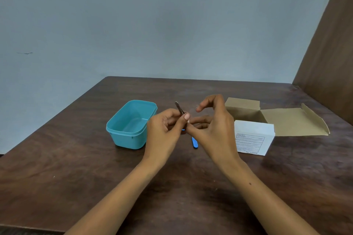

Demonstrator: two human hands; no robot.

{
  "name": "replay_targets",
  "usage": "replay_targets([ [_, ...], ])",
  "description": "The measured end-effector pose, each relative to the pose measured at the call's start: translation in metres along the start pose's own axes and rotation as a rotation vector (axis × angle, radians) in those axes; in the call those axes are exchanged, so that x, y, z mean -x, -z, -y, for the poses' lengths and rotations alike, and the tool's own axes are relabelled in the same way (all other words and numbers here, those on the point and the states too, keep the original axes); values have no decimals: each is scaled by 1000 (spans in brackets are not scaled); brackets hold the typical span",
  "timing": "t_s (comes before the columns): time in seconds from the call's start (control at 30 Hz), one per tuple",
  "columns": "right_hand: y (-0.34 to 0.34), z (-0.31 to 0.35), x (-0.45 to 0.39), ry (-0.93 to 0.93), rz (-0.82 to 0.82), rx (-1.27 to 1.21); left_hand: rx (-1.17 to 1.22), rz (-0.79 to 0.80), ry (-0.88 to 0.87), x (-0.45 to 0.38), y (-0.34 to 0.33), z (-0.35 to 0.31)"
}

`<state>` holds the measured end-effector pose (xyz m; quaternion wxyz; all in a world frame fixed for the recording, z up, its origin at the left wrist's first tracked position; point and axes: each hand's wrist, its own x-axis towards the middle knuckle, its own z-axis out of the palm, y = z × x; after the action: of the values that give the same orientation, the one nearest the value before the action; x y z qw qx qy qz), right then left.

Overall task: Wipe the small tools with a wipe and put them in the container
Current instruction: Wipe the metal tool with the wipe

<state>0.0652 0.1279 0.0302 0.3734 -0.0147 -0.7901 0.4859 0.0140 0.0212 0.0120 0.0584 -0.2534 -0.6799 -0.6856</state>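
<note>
My left hand pinches a thin dark metal tool that points up and away above the table. My right hand is close beside it, its thumb and lower fingers meeting the tool's lower end, where a small pale scrap shows at my left thumb; the index finger curls free above. I cannot tell whether that scrap is a wipe. A blue tool lies on the table under my hands, partly hidden. An open teal container stands just left of my left hand, with nothing visible inside.
An open cardboard box with white printed sides stands to the right of my hands, its flaps spread back and right. The dark wooden table reaches to a grey wall; a brown panel rises at the far right.
</note>
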Motion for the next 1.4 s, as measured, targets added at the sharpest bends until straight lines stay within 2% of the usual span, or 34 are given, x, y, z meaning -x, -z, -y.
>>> replay_targets([
  [0.23,-2,-7,1,60,47,155,45,-101,27,-5,4,-1],
  [0.5,3,-8,-4,104,41,191,68,-180,18,-5,6,-7],
  [0.63,10,-8,-9,100,-30,148,148,-226,58,-6,10,-10],
  [1.17,5,-12,-7,97,40,191,31,-180,88,-2,7,-7],
  [1.27,4,-10,-7,130,29,161,2,-144,93,-2,6,-5],
  [1.4,5,-8,-6,186,3,113,-21,-21,131,0,4,-6],
])
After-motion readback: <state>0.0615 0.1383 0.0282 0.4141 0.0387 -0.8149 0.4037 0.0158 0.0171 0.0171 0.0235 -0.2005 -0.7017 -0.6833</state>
